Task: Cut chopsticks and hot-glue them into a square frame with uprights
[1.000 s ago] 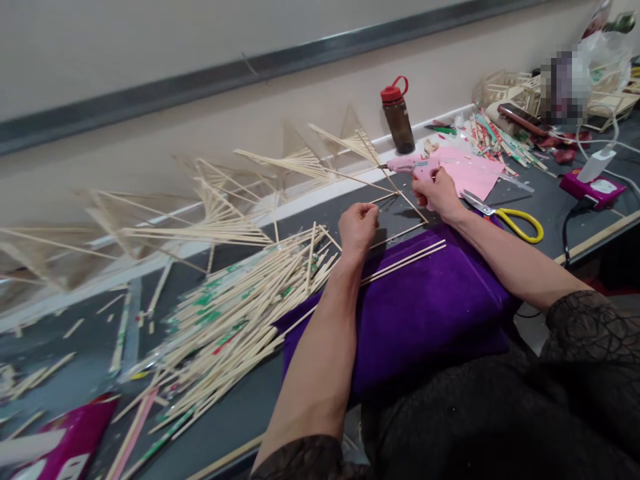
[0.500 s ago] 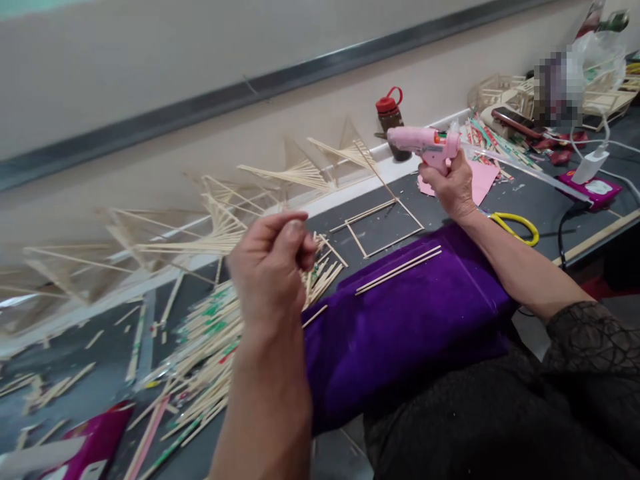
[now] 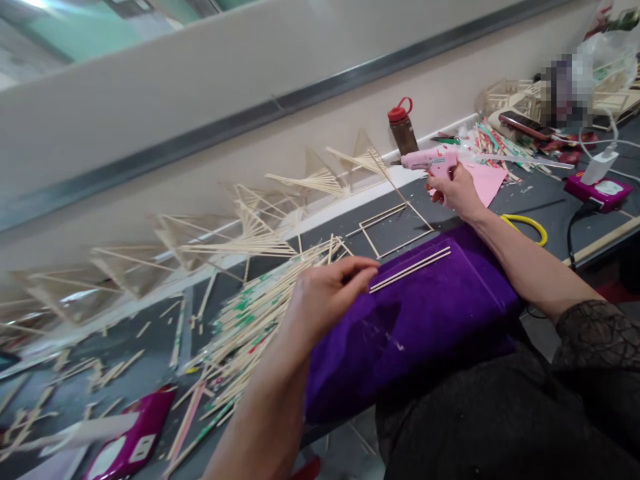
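My right hand point(image 3: 457, 190) grips a pink hot glue gun point(image 3: 430, 161) by its handle, nozzle pointing left, a long clear glue stick out of its back. My left hand point(image 3: 330, 293) is over the left part of the folded purple cloth point(image 3: 425, 327), thumb and fingers pinched together. What is between them, if anything, I cannot make out. Just right of its fingertips, two thin wooden sticks point(image 3: 410, 270) lie side by side on the cloth. Thin whitish strands show below them. Behind the cloth lies a four-sided stick frame point(image 3: 405, 243) on the dark table.
A pile of wooden sticks point(image 3: 265, 313) lies left of the cloth. Stick models point(image 3: 240, 227) line the wall. A brown bottle point(image 3: 404, 133) with red lid stands behind the glue gun. Yellow-handled scissors point(image 3: 535, 227), a pink sheet point(image 3: 485, 183) and a purple power adapter point(image 3: 597, 190) are to the right.
My left hand has moved right and down, close to the two sticks, its fingers now stretched forward in a pinch. The glue gun has dropped slightly. The view has shifted a little.
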`<action>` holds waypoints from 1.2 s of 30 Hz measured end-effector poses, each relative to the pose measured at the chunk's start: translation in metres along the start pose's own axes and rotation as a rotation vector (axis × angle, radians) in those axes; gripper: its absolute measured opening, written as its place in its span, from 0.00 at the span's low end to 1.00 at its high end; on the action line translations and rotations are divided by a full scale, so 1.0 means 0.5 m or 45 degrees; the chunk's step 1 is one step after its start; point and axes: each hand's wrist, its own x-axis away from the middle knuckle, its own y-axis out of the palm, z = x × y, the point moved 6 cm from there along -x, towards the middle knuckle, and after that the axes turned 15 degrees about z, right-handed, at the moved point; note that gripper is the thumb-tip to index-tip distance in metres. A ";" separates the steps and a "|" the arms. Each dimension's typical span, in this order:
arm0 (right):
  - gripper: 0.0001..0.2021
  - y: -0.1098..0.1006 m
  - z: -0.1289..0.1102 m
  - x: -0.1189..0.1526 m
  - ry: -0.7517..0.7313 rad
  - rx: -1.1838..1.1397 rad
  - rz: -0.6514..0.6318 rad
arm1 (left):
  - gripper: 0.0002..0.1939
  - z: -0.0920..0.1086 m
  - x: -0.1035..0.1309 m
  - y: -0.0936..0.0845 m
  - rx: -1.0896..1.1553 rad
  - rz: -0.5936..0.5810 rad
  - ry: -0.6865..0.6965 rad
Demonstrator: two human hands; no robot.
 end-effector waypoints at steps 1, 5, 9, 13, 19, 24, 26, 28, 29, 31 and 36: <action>0.22 0.001 0.001 0.004 0.045 -0.028 -0.017 | 0.15 -0.016 -0.033 0.012 -0.079 0.042 -0.050; 0.22 0.005 0.008 0.015 0.183 -0.070 -0.030 | 0.17 -0.054 -0.142 0.099 -0.307 -0.019 -0.092; 0.22 0.007 0.011 0.019 0.226 -0.050 -0.031 | 0.15 -0.011 -0.129 0.147 0.243 -0.358 -0.143; 0.22 0.010 0.000 0.024 0.234 -0.058 -0.058 | 0.12 0.124 -0.018 0.054 0.846 -0.677 0.233; 0.19 0.011 -0.003 0.033 0.319 -0.088 -0.049 | 0.15 0.155 0.030 -0.022 0.777 -0.633 0.629; 0.19 0.009 0.008 0.039 0.392 -0.088 -0.022 | 0.17 -0.027 -0.127 0.072 -0.397 -0.074 0.097; 0.19 0.010 0.011 0.041 0.421 -0.091 -0.013 | 0.19 -0.083 -0.173 0.113 -0.660 -0.147 -0.032; 0.19 0.011 0.013 0.043 0.448 -0.088 -0.010 | 0.22 -0.120 -0.205 0.139 -0.763 -0.180 -0.086; 0.19 0.012 0.013 0.044 0.460 -0.088 -0.010 | 0.23 -0.135 -0.215 0.151 -0.798 -0.229 -0.090; 0.19 0.013 0.013 0.046 0.472 -0.098 -0.009 | 0.24 -0.160 -0.226 0.166 -0.845 -0.293 -0.086; 0.19 0.015 0.014 0.050 0.501 -0.094 -0.031 | 0.24 -0.213 -0.238 0.175 -0.874 -0.410 -0.194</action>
